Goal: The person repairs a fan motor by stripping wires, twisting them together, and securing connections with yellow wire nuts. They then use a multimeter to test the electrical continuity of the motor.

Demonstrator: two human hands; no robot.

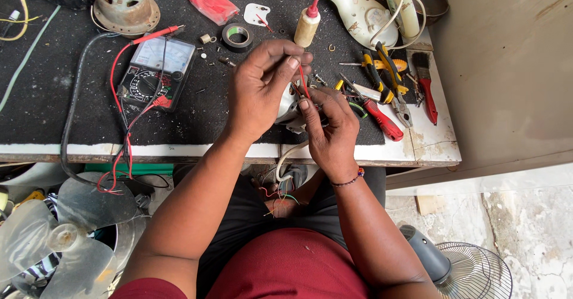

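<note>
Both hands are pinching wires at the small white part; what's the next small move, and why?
Probably steady the white part with the right hand while the left hand draws the red wire taut: its fingers already pinch that wire, and the other wires crowd close around it.

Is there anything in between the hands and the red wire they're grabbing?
No, nothing visible. The left hand pinches the thin red wire directly at its top, and the right hand grips it lower down, beside a small white part held between both hands.

white part mostly hidden behind hands, fan grille cut off by bottom edge
</note>
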